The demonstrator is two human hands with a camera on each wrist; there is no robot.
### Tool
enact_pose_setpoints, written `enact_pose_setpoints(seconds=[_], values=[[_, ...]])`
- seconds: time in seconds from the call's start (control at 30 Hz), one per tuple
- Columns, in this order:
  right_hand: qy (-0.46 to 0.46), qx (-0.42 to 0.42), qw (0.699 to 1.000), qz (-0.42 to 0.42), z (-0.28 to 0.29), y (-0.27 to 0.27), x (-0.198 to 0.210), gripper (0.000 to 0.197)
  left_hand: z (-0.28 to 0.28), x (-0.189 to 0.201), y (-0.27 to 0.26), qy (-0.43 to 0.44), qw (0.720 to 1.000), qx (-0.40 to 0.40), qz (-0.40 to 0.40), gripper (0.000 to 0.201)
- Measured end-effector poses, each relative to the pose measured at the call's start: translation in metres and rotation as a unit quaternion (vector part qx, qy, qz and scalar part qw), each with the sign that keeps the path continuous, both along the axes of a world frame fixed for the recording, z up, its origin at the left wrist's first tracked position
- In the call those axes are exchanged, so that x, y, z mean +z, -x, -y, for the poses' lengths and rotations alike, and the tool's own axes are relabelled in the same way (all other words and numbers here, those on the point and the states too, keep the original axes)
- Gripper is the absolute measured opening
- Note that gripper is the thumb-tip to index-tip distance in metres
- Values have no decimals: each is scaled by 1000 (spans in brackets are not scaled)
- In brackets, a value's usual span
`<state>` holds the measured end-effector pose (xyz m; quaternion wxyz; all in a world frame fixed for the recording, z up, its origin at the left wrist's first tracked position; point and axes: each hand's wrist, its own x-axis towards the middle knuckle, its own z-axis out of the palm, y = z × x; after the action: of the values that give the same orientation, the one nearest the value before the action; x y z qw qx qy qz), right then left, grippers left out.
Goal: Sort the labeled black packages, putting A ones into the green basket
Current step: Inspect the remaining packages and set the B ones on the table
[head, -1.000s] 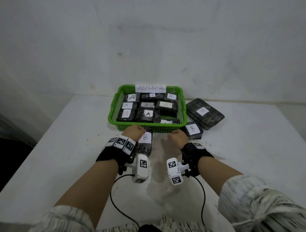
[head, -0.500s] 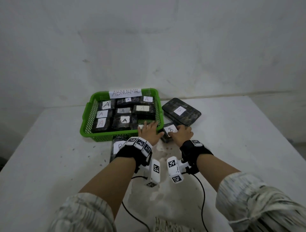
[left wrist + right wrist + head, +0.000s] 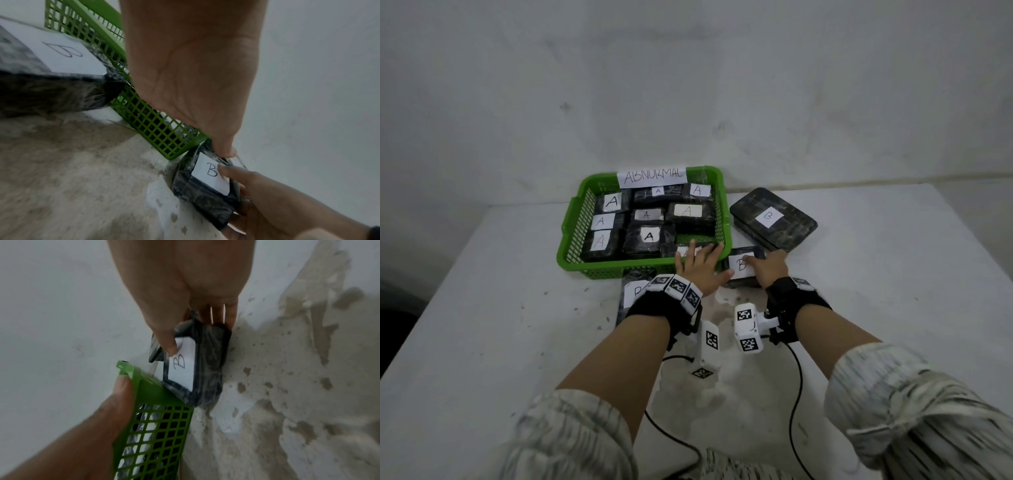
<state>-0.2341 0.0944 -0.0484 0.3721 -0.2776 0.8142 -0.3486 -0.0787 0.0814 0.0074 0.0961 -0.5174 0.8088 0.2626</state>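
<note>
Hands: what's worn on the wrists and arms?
Each wrist has a black strap: the left hand's carries a band of white blocks with black square markers, and both hold white camera units with like markers. Black cables trail back toward the body. Light sleeves with dark streaks are pushed up. The right hand is bare.

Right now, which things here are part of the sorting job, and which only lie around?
Part of the job:
- green basket with A packages
- small B package, gripped by the right hand
- left hand on the basket corner
- B package by the left wrist
- large B package

Lying around:
- ABNORMAL sign
- table
</note>
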Motion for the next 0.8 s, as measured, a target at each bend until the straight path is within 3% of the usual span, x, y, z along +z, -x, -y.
enact_pose_setpoints(seconds=[0.13, 0.23, 0.33, 0.43, 0.67, 0.8], values=[[65, -17, 997, 47, -7, 8, 11, 39, 4, 5, 0, -15, 1000, -8, 0, 66], [100, -1, 990, 97, -15, 14, 26, 46, 8, 14, -9, -22, 996, -2, -83, 58], [114, 42, 985, 126, -21, 20, 41, 36, 4, 24, -19, -16, 966, 43, -254, 43], [143, 52, 972, 178, -27, 18, 58, 23, 1, 34, -23, -2, 932, 98, -349, 31], [229, 32, 917, 326, -29, -15, 91, 19, 4, 51, -15, -97, 876, 182, -436, 45], [245, 50, 908, 335, -25, -37, 99, 27, 5, 52, -18, -52, 853, 191, -483, 49]])
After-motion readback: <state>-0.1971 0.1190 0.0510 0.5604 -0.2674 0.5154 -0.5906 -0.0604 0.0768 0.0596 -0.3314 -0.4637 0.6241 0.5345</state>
